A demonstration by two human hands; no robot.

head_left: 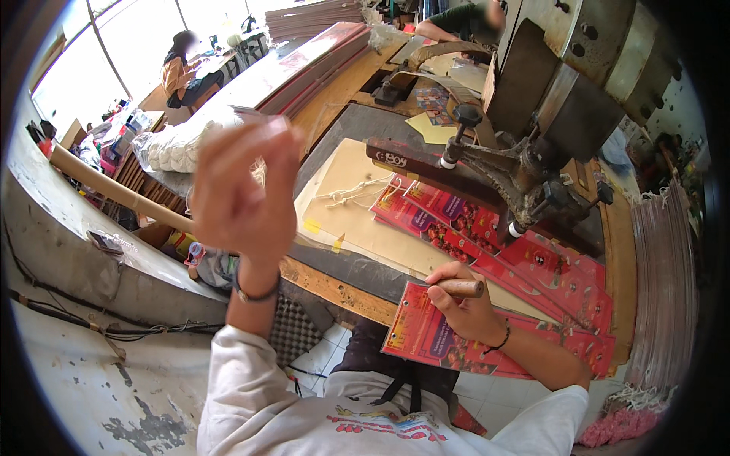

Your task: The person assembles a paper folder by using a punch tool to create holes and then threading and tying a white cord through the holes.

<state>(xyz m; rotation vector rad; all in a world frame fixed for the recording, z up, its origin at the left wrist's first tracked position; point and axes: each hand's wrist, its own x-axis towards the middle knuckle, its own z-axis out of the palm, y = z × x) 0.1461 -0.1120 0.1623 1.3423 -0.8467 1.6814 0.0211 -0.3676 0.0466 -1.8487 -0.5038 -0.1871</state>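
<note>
My left hand (247, 190) is raised at the left, smeared by motion. Its fingers are curled toward the thumb, and what they may hold is too blurred to make out. In my right hand (473, 311) is a tool with a short round wooden handle (461, 288); its working end is hidden. Below that hand, a long red printed card (414, 334) with holes at its corners sticks out past the table's front edge. More red cards (532, 266) lie overlapping beyond, some with pale strings (353, 194) at their ends, on a tan sheet (365, 228).
A heavy metal press (525, 171) with clamp knobs stands over the cards. Stacked long boards (304, 64) lie at the far left, beside a white bundle (182, 144). Another stack (661, 266) rises at the right. One person (464, 23) is behind the press; another (182, 72) sits far left.
</note>
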